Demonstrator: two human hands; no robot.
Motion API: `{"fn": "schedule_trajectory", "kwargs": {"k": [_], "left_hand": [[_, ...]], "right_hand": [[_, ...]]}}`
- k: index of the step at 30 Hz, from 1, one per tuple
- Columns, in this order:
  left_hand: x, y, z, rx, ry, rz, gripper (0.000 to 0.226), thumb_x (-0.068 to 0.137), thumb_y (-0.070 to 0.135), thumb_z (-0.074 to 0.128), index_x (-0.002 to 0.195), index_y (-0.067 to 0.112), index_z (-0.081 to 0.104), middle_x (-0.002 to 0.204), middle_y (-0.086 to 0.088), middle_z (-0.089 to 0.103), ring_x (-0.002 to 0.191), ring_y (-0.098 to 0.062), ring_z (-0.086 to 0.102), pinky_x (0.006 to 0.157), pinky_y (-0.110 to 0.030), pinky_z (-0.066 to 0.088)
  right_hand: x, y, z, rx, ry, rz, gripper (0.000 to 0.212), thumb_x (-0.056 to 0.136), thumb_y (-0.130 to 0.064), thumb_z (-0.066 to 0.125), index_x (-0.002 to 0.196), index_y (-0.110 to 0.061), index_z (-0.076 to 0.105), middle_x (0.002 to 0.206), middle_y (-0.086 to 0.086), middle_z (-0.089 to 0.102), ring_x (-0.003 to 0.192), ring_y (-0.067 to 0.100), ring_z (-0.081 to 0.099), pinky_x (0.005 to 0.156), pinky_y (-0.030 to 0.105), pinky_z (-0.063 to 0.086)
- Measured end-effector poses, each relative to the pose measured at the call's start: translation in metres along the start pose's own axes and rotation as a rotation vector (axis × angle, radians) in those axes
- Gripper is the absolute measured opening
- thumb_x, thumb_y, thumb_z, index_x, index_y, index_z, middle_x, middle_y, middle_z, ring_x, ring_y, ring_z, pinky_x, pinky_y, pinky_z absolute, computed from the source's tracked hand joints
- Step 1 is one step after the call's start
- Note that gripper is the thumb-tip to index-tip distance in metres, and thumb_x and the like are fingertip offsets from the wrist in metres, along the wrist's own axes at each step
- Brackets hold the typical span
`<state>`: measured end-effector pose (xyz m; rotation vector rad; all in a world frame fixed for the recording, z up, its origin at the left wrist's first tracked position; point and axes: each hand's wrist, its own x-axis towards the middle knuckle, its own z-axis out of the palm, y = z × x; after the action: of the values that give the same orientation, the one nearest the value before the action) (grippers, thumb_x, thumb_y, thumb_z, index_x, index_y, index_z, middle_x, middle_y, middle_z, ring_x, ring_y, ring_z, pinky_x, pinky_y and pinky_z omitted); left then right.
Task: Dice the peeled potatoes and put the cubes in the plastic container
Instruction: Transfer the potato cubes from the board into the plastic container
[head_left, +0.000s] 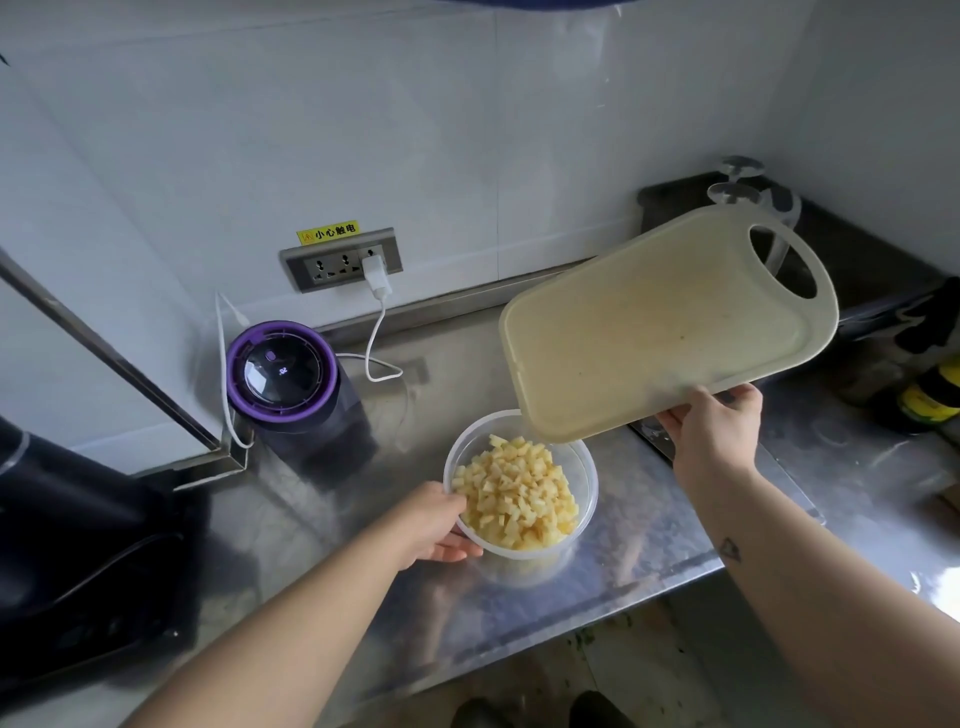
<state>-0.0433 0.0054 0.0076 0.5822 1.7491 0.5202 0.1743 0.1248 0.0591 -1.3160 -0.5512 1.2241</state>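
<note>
Diced pale-yellow potato cubes (519, 493) fill a round clear plastic container (524, 569) nearly to the rim. It stands on a brushed stainless-steel counter (649, 519), not far from the front edge. The person's left hand (434, 519) grips the container's near-left side, thumb at the rim and fingers curled round the wall. The right hand (714, 434) holds a pale beige plastic cutting board (660, 322) by its lower long edge. The board is tilted so that its low corner hangs just over the container's far rim.

With the cubes heaped this high, any late piece sliding off the board could bounce off the pile and onto the counter. The board is held along one edge only; if it is wet it could twist or slip and its corner could knock the container. A pull from the left hand could drag the container toward the counter's edge.

The right hand's fingers are hidden beneath the board, and its lower edge is blurred, so clinging cubes cannot be ruled out. A dark flat object (652, 435) under the board is mostly covered and cannot be identified. No knife or whole potato is in view. A purple-lidded dark appliance (283, 374) stands to the left, below a white charger (375, 275) plugged into the wall socket. Dark bottles (930, 397) at the right are cut off.
</note>
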Motion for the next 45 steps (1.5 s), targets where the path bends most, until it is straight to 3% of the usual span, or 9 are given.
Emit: {"fn": "schedule_trajectory", "kwargs": {"k": [11, 16, 23, 28, 31, 37, 40, 42, 45], "left_hand": [[-0.007, -0.009, -0.046, -0.029, 0.312, 0.105, 0.03, 0.101, 0.015, 0.035, 0.083, 0.012, 0.059, 0.057, -0.005, 0.068, 0.048, -0.014, 0.066, 0.045, -0.019, 0.048], [-0.008, -0.03, -0.087, 0.027, 0.364, 0.027, 0.03, 0.102, 0.018, 0.037, 0.085, 0.009, 0.06, 0.065, -0.01, 0.07, 0.05, -0.015, 0.067, 0.043, -0.019, 0.046], [-0.017, -0.069, -0.106, 0.045, 0.392, -0.089, 0.026, 0.1, 0.019, 0.041, 0.096, 0.007, 0.064, 0.079, -0.016, 0.072, 0.047, -0.016, 0.066, 0.045, -0.02, 0.047], [-0.021, -0.076, -0.108, -0.018, 0.402, -0.108, 0.026, 0.101, 0.02, 0.041, 0.087, 0.011, 0.061, 0.072, -0.013, 0.069, 0.046, -0.016, 0.064, 0.051, -0.022, 0.048], [-0.022, -0.079, -0.109, -0.038, 0.42, -0.101, 0.028, 0.101, 0.019, 0.04, 0.083, 0.012, 0.06, 0.071, -0.013, 0.069, 0.047, -0.016, 0.063, 0.053, -0.023, 0.047], [-0.024, -0.086, -0.117, -0.027, 0.469, -0.078, 0.027, 0.097, 0.02, 0.042, 0.083, 0.013, 0.065, 0.076, -0.014, 0.073, 0.057, -0.021, 0.067, 0.055, -0.023, 0.048], [-0.027, -0.091, -0.12, -0.066, 0.497, -0.081, 0.027, 0.095, 0.017, 0.042, 0.084, 0.013, 0.066, 0.07, -0.012, 0.073, 0.059, -0.021, 0.067, 0.056, -0.024, 0.048], [-0.027, -0.095, -0.122, -0.107, 0.512, -0.084, 0.028, 0.094, 0.016, 0.041, 0.085, 0.013, 0.067, 0.064, -0.009, 0.072, 0.06, -0.021, 0.068, 0.057, -0.024, 0.048], [-0.028, -0.101, -0.121, -0.154, 0.534, -0.091, 0.03, 0.096, 0.015, 0.038, 0.088, 0.013, 0.066, 0.064, -0.008, 0.071, 0.06, -0.02, 0.07, 0.057, -0.025, 0.05]], "right_hand": [[0.008, 0.002, -0.002, 0.135, 0.014, 0.094, 0.027, 0.093, 0.01, 0.041, 0.104, -0.014, 0.043, 0.11, 0.007, 0.058, 0.081, 0.014, 0.064, 0.069, 0.029, 0.057], [0.008, 0.025, -0.004, -0.008, 0.015, 0.147, 0.036, 0.088, 0.013, 0.038, 0.114, -0.009, 0.048, 0.119, 0.014, 0.058, 0.1, 0.027, 0.062, 0.077, 0.042, 0.058], [-0.001, 0.077, -0.008, -0.299, -0.091, 0.253, 0.038, 0.083, 0.016, 0.056, 0.117, -0.001, 0.053, 0.111, 0.015, 0.06, 0.097, 0.03, 0.061, 0.067, 0.038, 0.056], [-0.003, 0.103, -0.014, -0.509, -0.106, 0.513, 0.021, 0.085, 0.016, 0.05, 0.081, -0.004, 0.056, 0.084, 0.019, 0.06, 0.074, 0.032, 0.06, 0.078, 0.049, 0.056], [0.002, 0.105, -0.018, -0.689, -0.166, 0.549, 0.014, 0.089, 0.007, 0.049, 0.084, 0.0, 0.058, 0.078, 0.017, 0.061, 0.066, 0.029, 0.06, 0.071, 0.045, 0.058], [-0.003, 0.09, -0.002, -1.692, -0.603, 0.039, 0.032, 0.09, -0.02, 0.059, 0.061, -0.009, 0.054, 0.054, 0.002, 0.058, 0.048, 0.017, 0.054, 0.046, 0.021, 0.041], [-0.028, 0.095, 0.039, -1.718, -0.877, -0.165, 0.027, 0.09, -0.026, 0.06, 0.064, -0.018, 0.059, 0.077, 0.004, 0.065, 0.074, 0.023, 0.06, 0.058, 0.024, 0.041], [-0.047, 0.108, 0.067, -1.64, -1.015, -0.248, 0.01, 0.091, -0.022, 0.061, 0.09, -0.019, 0.071, 0.101, 0.003, 0.068, 0.097, 0.023, 0.061, 0.075, 0.024, 0.043], [-0.062, 0.137, 0.093, -1.624, -1.113, -0.355, 0.027, 0.093, -0.019, 0.059, 0.119, -0.014, 0.066, 0.122, 0.007, 0.063, 0.113, 0.026, 0.057, 0.09, 0.026, 0.043]]}}
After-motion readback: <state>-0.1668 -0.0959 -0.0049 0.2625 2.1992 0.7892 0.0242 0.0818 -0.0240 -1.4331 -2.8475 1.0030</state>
